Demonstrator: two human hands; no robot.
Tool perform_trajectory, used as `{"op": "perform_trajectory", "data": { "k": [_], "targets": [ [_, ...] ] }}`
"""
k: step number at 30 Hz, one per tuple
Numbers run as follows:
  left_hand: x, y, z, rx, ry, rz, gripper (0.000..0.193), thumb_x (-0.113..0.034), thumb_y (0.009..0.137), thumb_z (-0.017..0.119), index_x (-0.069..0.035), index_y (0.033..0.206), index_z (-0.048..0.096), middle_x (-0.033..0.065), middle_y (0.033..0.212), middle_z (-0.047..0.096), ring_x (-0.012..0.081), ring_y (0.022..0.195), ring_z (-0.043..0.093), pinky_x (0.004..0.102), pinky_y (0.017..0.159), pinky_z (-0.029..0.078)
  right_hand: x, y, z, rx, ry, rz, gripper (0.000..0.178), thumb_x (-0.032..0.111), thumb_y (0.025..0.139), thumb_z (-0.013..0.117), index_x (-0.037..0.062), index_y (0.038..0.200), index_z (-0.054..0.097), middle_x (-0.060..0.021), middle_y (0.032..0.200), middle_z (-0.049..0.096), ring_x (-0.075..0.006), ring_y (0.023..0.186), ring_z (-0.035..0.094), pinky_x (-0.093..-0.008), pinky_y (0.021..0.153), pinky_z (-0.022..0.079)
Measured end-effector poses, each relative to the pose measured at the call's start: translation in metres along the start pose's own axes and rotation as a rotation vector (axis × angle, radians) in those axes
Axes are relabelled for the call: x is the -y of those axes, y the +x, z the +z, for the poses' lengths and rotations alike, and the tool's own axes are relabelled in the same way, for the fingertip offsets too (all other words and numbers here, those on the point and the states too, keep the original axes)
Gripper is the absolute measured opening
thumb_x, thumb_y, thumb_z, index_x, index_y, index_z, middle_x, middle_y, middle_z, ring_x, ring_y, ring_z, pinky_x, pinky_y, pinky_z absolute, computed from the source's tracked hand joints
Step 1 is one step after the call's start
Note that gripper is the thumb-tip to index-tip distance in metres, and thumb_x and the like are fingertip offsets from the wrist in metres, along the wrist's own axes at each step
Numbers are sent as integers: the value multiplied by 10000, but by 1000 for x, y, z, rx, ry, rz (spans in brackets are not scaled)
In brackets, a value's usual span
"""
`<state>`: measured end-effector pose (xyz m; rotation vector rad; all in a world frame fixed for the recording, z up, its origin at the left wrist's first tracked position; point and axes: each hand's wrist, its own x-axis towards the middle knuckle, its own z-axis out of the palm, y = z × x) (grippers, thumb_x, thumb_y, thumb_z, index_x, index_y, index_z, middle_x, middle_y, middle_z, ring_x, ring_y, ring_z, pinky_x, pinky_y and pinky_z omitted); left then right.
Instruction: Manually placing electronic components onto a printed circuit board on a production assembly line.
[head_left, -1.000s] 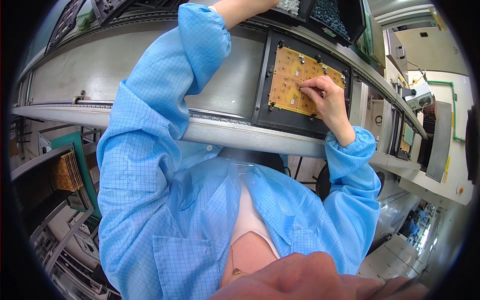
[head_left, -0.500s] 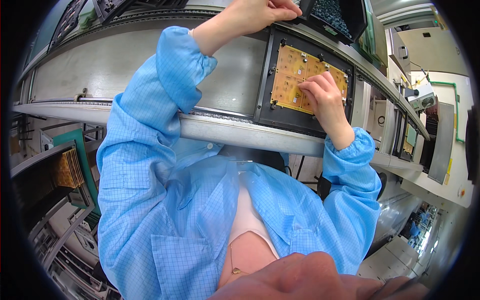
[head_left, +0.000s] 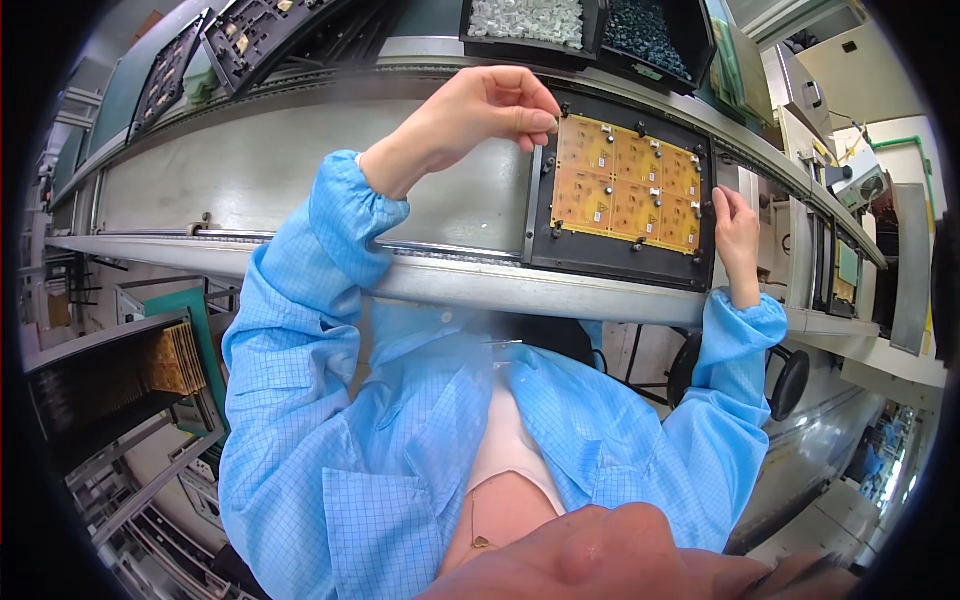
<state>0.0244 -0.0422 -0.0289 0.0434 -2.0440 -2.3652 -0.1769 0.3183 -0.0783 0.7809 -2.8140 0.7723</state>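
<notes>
A yellow-orange circuit board panel (head_left: pixel 628 205) lies in a black carrier frame (head_left: pixel 600 262) on the conveyor. Several small white parts stand on the panel, and black clips hold its edges. My left hand (head_left: pixel 490 108) is over the upper left corner of the frame. Its thumb and fingers are pinched together, and whatever tiny pale thing is at their tips is too small to name. By the carrier frame's right edge is my right hand (head_left: pixel 737 235), fingers extended, with nothing visible in it.
Behind the conveyor stand a black bin of small white parts (head_left: pixel 527 22) and a black bin of dark blue parts (head_left: pixel 650 40). Black carriers (head_left: pixel 270 45) lean at the far left. A metal rail (head_left: pixel 450 275) runs along the near edge. A rack of boards (head_left: pixel 178 360) stands at left.
My left hand has come back from beside the bins toward the panel's upper left corner. My right hand has left the panel and moved to the frame's right edge. The view has shifted.
</notes>
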Motion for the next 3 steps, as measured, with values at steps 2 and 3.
{"op": "perform_trajectory", "data": {
  "k": [2, 3],
  "targets": [
    [0, -4, -4, 4, -47, -31, 202, -108, 894, 704, 2, 1061, 676, 55, 913, 682, 126, 807, 636, 268, 735, 535, 2, -3, 7, 49, 37, 22, 375, 306, 985, 574, -17, 1156, 660, -216, 1008, 712, -332, 931, 697, -391, 807, 531],
    [2, -6, -7, 8, -49, -33, 249, -117, 893, 712, 4, 1107, 679, 67, 955, 696, 137, 820, 644, 274, 740, 540, 2, -4, 11, 47, 49, 24, 375, 306, 985, 574, -17, 1156, 660, -216, 1008, 712, -332, 931, 697, -391, 807, 531]
  ]
}}
